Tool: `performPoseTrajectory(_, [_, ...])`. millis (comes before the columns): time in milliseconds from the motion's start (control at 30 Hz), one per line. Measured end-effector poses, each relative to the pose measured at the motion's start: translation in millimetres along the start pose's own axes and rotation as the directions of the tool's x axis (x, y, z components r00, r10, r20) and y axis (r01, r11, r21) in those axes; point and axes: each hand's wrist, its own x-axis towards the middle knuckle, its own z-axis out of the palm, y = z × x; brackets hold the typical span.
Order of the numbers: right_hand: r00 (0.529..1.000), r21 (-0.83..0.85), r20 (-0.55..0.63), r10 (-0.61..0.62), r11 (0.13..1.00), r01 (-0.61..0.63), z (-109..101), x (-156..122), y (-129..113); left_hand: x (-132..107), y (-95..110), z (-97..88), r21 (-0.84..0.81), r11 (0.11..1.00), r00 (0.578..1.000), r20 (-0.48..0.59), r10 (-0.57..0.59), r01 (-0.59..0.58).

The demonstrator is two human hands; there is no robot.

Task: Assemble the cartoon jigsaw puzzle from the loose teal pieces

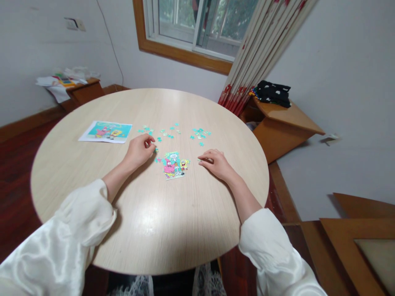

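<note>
A partly joined jigsaw puzzle (pixel 174 165) lies on the round table (pixel 148 230), showing a pink figure, a pale teal one and a yellow one. To its upper left, my left hand (pixel 140 151) is closed, fingers curled, with a small puzzle piece (pixel 156 150) at the fingertips. Right of the puzzle, my right hand (pixel 216 163) pinches a pale puzzle piece (pixel 199 160) between thumb and fingers, mostly hidden by them. A pink piece (pixel 158 160) sits at the puzzle's left edge.
Loose teal pieces (pixel 200 133) lie in scattered groups beyond my hands. A printed reference picture (pixel 106 132) rests at the left of the table. Behind stand a window (pixel 197 24), a curtain (pixel 253 53) and a wooden stand (pixel 286 123) with dark cloth on top.
</note>
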Motion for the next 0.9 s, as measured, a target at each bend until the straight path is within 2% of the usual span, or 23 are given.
performPoseTrajectory(167, [0.998,-0.036,-0.039,-0.056,0.998,0.055,4,3,2,-4,5,-0.4,0.024,0.999,1.000,0.006,0.029,-0.029])
performPoseTrajectory(267, [0.992,-0.065,-0.106,-0.064,0.996,0.057,8,5,3,-12,16,0.9,0.051,0.983,0.982,0.068,0.174,-0.178])
performPoseTrajectory(333, [0.984,-0.069,-0.169,-0.059,0.997,0.048,9,3,0,-19,26,2.9,0.020,0.942,0.929,0.171,0.327,-0.335])
performPoseTrajectory(400, [0.976,-0.061,-0.205,-0.072,0.996,0.061,10,0,-7,-25,34,5.7,-0.057,0.877,0.824,0.317,0.469,-0.477])
performPoseTrajectory(467, [0.975,-0.059,-0.190,-0.111,0.993,0.102,11,-6,-16,-30,39,8.6,-0.136,0.831,0.728,0.420,0.542,-0.540])
performPoseTrajectory(567, [0.973,-0.064,-0.104,-0.204,0.978,0.198,14,-15,-31,-32,39,11.4,-0.213,0.795,0.634,0.502,0.588,-0.568])
performPoseTrajectory(667, [0.959,-0.070,-0.035,-0.282,0.958,0.279,17,-20,-40,-31,38,10.6,-0.227,0.779,0.586,0.545,0.599,-0.585])
performPoseTrajectory(900, [0.935,-0.114,0.032,-0.354,0.928,0.355,19,-21,-44,-30,41,4.9,-0.205,0.764,0.545,0.592,0.594,-0.611])
